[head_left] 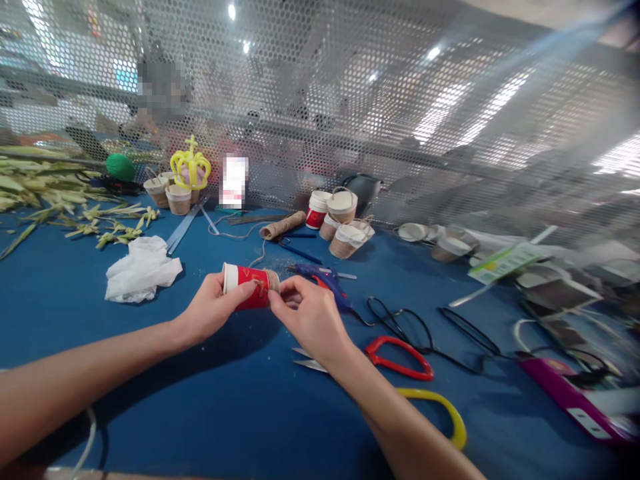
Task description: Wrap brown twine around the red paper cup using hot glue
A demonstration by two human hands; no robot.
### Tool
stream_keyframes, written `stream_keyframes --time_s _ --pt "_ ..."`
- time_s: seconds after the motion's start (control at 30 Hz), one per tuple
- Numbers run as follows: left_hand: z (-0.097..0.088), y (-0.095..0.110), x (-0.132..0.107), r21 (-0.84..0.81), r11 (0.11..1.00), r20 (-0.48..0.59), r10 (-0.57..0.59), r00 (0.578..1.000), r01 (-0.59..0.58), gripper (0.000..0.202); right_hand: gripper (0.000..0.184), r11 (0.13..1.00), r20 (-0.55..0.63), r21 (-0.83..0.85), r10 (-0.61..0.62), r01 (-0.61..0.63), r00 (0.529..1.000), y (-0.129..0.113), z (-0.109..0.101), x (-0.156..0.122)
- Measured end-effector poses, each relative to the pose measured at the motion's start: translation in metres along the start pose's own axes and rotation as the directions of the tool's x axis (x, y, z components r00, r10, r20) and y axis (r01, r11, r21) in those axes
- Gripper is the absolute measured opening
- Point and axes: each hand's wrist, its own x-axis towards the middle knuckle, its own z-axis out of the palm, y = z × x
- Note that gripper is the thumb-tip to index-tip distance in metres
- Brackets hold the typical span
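Observation:
A red and white paper cup (pixel 245 283) lies sideways in my left hand (pixel 207 307), its white rim toward the left. Twine (pixel 273 281) is wound round the cup's base end. My right hand (pixel 305 310) pinches at that wound end with thumb and fingers; whether it grips the twine or the cup's edge I cannot tell. A loose strand runs up from the cup toward a brown roll of twine (pixel 283 227). Just behind my right hand lies a blue glue gun (pixel 327 283). Scissors with red (pixel 400 358) and yellow handles lie partly under my right forearm.
Several twine-wrapped cups (pixel 347 241) stand at the back, near a perforated metal screen (pixel 300 120). A crumpled white tissue (pixel 143 270) and dried husks (pixel 45 183) lie left. Black cable (pixel 420 327) and a purple power strip (pixel 570 397) are on the right.

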Motion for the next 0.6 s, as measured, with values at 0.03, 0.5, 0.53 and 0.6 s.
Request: stream_keyframes --time_s 0.03,0.5,0.53,0.6 --pt "-0.0002 -0.0007 0.0000 0.020 1.000 0.004 0.010 1.000 -0.010 0.023 0.013 1.000 0.002 0.010 -0.001 0.001 1.000 0.0002 -0.0004 0.0001" --pt "-0.0019 -0.0046 -0.0009 0.130 0.984 0.102 0.107 0.989 -0.120 0.030 0.016 1.000 0.008 0.016 0.011 -0.011 1.000 0.0009 -0.0041 0.0007" --pt "-0.0020 -0.0047 -0.0013 0.142 0.982 0.106 0.113 0.988 -0.128 0.030 0.016 1.000 0.005 0.008 0.007 -0.007 1.000 0.0010 -0.0042 0.0007" --pt "-0.0021 -0.0044 -0.0020 0.159 0.979 0.106 0.114 0.988 -0.130 0.030 0.015 1.000 0.003 -0.003 0.006 -0.006 1.000 0.0010 -0.0045 0.0010"
